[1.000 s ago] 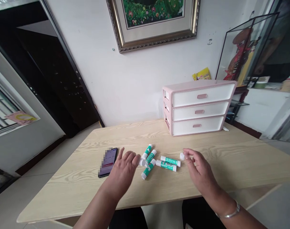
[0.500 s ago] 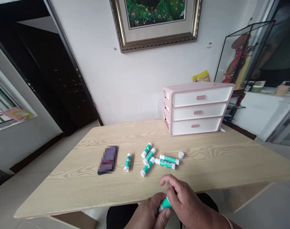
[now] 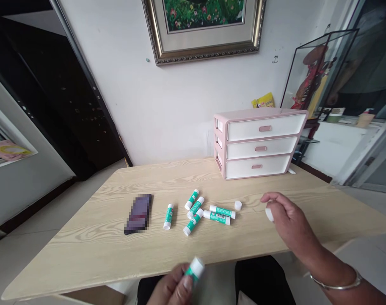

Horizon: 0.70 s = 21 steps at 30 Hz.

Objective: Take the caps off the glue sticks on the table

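Note:
Held in my left hand (image 3: pixel 172 288), at the table's front edge, is a green and white glue stick (image 3: pixel 195 269), tilted and slightly blurred. A white cap (image 3: pixel 269 214) is pinched in my right hand (image 3: pixel 293 226), above the right part of the table. Another white cap (image 3: pixel 238 205) lies on the wood to the left of that hand. Several more glue sticks (image 3: pixel 196 207) lie in a loose cluster mid-table, two of them side by side (image 3: pixel 219 217). One single glue stick (image 3: pixel 168 216) lies farther left.
A purple, pixelated flat item (image 3: pixel 139 214) lies on the left of the wooden table (image 3: pixel 85 237). At the back right stands a pink and white drawer unit (image 3: pixel 259 146), with a yellow packet (image 3: pixel 263 101) behind its top. The wall rises behind the table.
My hands have come apart. The right one moved right and up with the white cap, while the left kept the glue stick and shifted left. The view turned slightly.

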Each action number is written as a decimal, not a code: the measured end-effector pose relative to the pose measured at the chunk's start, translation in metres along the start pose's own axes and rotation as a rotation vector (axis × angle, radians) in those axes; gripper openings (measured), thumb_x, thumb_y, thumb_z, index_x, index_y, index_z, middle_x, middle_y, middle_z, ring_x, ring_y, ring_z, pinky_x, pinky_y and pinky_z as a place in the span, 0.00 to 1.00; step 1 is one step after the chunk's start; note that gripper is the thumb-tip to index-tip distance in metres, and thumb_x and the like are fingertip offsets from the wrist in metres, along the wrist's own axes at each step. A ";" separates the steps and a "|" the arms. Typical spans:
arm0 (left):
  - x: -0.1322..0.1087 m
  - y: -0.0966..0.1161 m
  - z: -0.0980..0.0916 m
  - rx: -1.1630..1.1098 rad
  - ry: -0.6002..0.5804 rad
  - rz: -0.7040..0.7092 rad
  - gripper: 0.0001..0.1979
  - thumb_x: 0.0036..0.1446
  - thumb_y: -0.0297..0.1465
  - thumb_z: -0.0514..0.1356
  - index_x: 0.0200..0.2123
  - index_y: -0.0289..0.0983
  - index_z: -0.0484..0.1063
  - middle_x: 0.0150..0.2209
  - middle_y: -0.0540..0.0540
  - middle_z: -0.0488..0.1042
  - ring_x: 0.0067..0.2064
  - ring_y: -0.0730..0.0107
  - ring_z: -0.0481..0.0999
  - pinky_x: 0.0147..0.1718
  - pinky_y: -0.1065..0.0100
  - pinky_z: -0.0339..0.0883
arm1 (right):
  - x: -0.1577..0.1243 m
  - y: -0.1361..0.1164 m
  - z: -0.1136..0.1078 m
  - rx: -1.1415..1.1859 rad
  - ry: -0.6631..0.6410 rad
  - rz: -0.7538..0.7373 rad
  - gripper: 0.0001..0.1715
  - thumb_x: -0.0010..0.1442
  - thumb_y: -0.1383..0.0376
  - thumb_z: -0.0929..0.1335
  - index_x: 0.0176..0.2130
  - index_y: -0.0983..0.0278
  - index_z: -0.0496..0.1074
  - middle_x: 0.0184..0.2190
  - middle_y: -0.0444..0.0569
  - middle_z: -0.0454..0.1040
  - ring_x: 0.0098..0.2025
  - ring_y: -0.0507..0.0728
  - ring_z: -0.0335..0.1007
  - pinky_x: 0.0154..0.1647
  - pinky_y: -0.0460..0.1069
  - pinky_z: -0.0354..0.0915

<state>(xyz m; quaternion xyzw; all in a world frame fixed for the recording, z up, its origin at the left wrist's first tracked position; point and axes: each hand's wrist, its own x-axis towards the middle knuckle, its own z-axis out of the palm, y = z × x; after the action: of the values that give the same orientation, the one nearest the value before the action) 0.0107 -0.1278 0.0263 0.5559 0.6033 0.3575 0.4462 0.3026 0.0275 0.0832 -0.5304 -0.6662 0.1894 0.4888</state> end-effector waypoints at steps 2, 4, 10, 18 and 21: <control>0.017 -0.005 -0.007 0.161 0.253 0.023 0.28 0.67 0.56 0.51 0.55 0.42 0.74 0.41 0.44 0.81 0.44 0.58 0.80 0.43 0.63 0.75 | 0.014 0.004 -0.003 -0.084 0.020 -0.031 0.15 0.64 0.58 0.59 0.40 0.56 0.74 0.19 0.42 0.66 0.21 0.57 0.64 0.24 0.50 0.62; 0.040 -0.004 -0.010 0.391 0.455 0.069 0.25 0.71 0.49 0.49 0.61 0.42 0.68 0.52 0.39 0.80 0.54 0.53 0.79 0.48 0.59 0.75 | 0.020 0.013 0.005 -0.181 -0.014 -0.090 0.18 0.65 0.56 0.59 0.45 0.58 0.73 0.22 0.45 0.72 0.25 0.59 0.70 0.30 0.52 0.64; 0.092 0.020 -0.009 1.038 0.554 -0.069 0.22 0.73 0.32 0.46 0.65 0.32 0.63 0.53 0.32 0.78 0.41 0.55 0.85 0.33 0.63 0.75 | 0.039 0.065 0.035 -0.326 -0.006 0.011 0.24 0.68 0.52 0.59 0.54 0.64 0.69 0.32 0.53 0.80 0.36 0.65 0.78 0.37 0.55 0.67; 0.103 0.011 -0.004 1.150 0.502 -0.097 0.21 0.72 0.30 0.47 0.64 0.39 0.67 0.52 0.33 0.78 0.36 0.57 0.85 0.27 0.66 0.72 | 0.049 0.100 0.059 -0.230 -0.097 0.000 0.15 0.63 0.63 0.67 0.48 0.63 0.75 0.46 0.57 0.82 0.49 0.63 0.79 0.51 0.55 0.71; 0.105 0.003 -0.003 1.151 0.496 -0.092 0.20 0.73 0.30 0.46 0.63 0.40 0.67 0.58 0.32 0.75 0.37 0.59 0.84 0.27 0.67 0.71 | 0.044 0.108 0.069 -0.205 -0.142 -0.032 0.18 0.64 0.64 0.66 0.52 0.63 0.75 0.51 0.57 0.81 0.54 0.63 0.77 0.56 0.56 0.70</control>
<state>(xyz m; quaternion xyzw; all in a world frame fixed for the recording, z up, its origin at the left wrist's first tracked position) 0.0106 -0.0232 0.0156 0.5812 0.8080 0.0741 -0.0628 0.3020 0.1248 -0.0116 -0.5521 -0.7234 0.1498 0.3867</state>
